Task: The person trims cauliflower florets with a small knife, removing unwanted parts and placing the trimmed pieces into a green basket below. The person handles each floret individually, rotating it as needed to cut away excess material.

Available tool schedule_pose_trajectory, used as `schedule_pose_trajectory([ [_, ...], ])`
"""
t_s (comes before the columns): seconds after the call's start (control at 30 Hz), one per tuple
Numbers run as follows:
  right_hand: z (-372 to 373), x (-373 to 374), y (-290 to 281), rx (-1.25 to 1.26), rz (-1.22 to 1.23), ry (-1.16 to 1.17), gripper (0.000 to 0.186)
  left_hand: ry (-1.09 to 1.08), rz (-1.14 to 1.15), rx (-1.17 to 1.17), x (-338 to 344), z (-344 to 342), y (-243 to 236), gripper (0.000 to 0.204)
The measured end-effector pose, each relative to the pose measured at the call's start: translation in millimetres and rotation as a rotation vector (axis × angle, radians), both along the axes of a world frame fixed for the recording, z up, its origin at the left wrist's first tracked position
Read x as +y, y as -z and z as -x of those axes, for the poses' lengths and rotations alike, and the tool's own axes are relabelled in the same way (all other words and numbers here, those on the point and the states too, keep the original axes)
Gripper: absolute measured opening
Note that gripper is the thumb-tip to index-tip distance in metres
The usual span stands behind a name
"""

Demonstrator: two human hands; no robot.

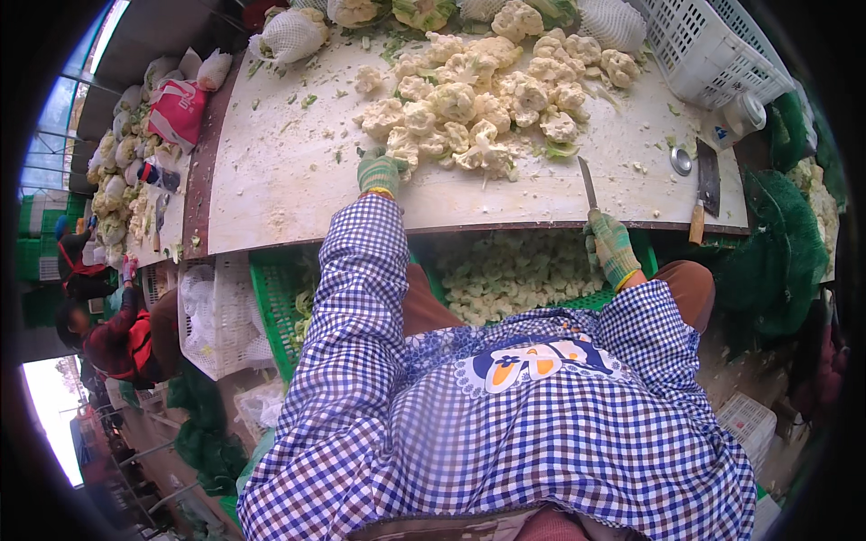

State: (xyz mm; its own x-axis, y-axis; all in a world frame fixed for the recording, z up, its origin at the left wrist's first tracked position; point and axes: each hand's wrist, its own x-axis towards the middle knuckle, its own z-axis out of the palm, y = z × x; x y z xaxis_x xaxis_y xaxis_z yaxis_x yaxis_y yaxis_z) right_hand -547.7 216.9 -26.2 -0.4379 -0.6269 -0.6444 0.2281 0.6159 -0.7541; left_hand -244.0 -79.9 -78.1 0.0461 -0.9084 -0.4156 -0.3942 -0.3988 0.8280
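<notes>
My left hand [381, 173], in a green and yellow knitted glove, is at the near left edge of a heap of cut cauliflower [469, 99]. Its fingers curl against a pale cauliflower piece [402, 149], partly hidden by the glove. In my right hand [613, 249], gloved the same way, is a knife [588, 185], held upright with its blade pointing away over the table's near edge. Below that edge, a green crate [280, 302] stands beside a mass of small cauliflower pieces [514, 284].
On the white table [289, 180], a cleaver [708, 185] with a wooden handle lies at right, near a round metal lid [680, 161] and a clear jar [738, 119]. A white basket [713, 54] stands at far right. Netted cauliflowers [290, 36] line the back. Another person [122, 338] sits at left.
</notes>
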Motion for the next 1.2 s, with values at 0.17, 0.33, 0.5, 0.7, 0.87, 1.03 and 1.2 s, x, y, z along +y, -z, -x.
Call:
schedule_pose_trajectory([
  [0.17,0.1,-1.3,2.9,-0.002,0.043,-0.03,0.027,-0.284,0.085,0.259,-2.4,-20.6,13.3,0.036],
  [0.33,7.6,-0.6,11.8,0.087,0.072,-0.06,0.023,-0.264,0.183,0.335,-3.3,-18.5,31.7,0.038],
  [0.5,7.1,4.9,7.6,0.053,0.077,-0.005,0.021,0.121,0.416,-0.664,5.8,-1.8,28.9,0.051],
  [0.7,8.3,7.0,-2.4,0.06,0.099,0.012,0.019,-0.012,0.225,-0.316,5.6,-13.2,20.2,0.06],
  [0.87,7.5,6.0,-8.5,0.073,0.155,0.0,0.016,-0.141,0.262,-0.041,4.3,-12.7,21.5,0.056],
  [1.03,-12.3,-24.6,-24.8,0.046,0.227,-0.1,0.018,-0.198,0.211,0.293,26.5,-1.3,-10.4,0.047],
  [1.2,-53.4,-109.9,-56.6,0.18,0.333,-0.304,0.039,-0.04,0.391,0.425,67.8,32.0,-42.0,0.046],
])
